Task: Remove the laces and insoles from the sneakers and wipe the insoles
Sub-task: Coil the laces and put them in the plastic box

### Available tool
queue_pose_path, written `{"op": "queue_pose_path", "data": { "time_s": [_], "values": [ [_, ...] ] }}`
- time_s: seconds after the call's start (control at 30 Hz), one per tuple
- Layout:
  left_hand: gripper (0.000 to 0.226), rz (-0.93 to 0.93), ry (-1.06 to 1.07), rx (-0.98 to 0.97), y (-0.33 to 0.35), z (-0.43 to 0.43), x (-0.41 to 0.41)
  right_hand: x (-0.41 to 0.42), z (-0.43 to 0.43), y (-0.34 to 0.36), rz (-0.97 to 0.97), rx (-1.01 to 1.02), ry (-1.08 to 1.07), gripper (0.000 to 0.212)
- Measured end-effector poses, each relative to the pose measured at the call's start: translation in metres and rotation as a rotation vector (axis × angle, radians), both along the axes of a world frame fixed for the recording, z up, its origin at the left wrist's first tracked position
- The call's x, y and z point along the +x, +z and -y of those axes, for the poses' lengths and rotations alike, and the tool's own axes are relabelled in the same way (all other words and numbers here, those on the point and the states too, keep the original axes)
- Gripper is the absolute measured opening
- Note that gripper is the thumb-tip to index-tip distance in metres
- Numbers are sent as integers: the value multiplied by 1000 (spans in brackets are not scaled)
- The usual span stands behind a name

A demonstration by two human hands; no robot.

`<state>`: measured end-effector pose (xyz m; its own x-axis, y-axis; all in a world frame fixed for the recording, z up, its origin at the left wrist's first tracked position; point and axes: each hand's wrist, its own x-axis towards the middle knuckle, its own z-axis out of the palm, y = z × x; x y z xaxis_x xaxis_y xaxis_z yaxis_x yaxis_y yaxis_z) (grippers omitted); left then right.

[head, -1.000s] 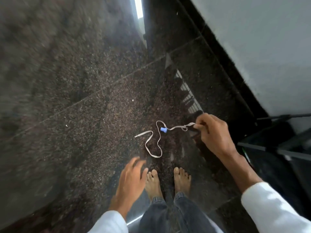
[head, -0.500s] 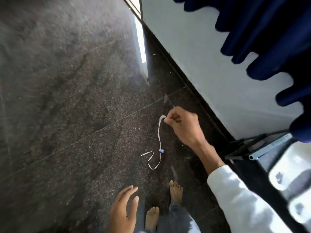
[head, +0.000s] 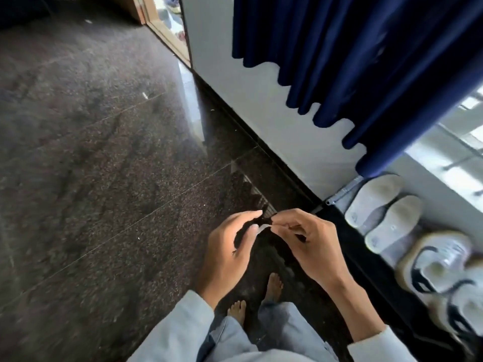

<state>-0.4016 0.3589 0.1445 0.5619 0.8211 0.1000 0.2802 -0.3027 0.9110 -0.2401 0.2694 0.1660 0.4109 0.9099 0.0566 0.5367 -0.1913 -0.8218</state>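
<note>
My two hands meet in front of me above the dark floor. A short piece of the white lace [head: 262, 228] shows between them; the rest of it is hidden. My right hand [head: 305, 244] pinches it with thumb and fingers. The fingertips of my left hand [head: 230, 249] close around its other side. On a dark surface at the right lie two grey-white insoles [head: 384, 212] side by side. Below them stand the white sneakers [head: 444, 273] with dark trim, blurred.
Dark polished granite floor [head: 91, 178] spreads to the left. A white wall [head: 261, 100] with black skirting runs along the right, with a navy curtain [head: 366, 61] hanging over it. My bare feet [head: 261, 296] stand just below the hands.
My right hand has lifted the lace off the floor and drawn it up in front of me. My left hand came up and met it. The view rose; insoles and sneakers came into sight.
</note>
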Motion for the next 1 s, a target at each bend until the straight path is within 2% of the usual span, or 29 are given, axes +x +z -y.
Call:
{"op": "queue_pose_path", "data": {
  "time_s": [0.13, 0.3, 0.37, 0.47, 0.53, 0.63, 0.7, 0.8, 0.93, 1.0],
  "values": [
    [22, 86, -240, -309, 34, 27, 13, -7, 49, 43, 38, 12, -41, 24],
    [27, 118, -249, -485, 62, 60, 32, -5, 115, 75, 128, 11, -114, 32],
    [29, 106, -335, -576, 76, 75, 44, -4, 140, 88, 156, 1, -111, 36],
    [30, 6, -567, -545, 89, 97, 60, 0, 173, 102, 186, -15, -111, 41],
    [31, -51, -676, -453, 95, 116, 72, 6, 197, 111, 243, -41, -131, 41],
    [25, -45, -636, -339, 103, 144, 86, 12, 230, 122, 389, -33, -163, 42],
    [26, -3, -600, -413, 112, 163, 97, 16, 253, 130, 406, -23, -171, 47],
    [29, 4, -653, -523, 125, 194, 112, 22, 284, 135, 444, 2, -160, 50],
    [27, 2, -524, -570, 133, 237, 129, 36, 323, 130, 710, 159, -327, 36],
    [30, -12, -456, -735, 140, 258, 133, 39, 343, 127, 811, 271, -464, 20]
  ]
}}
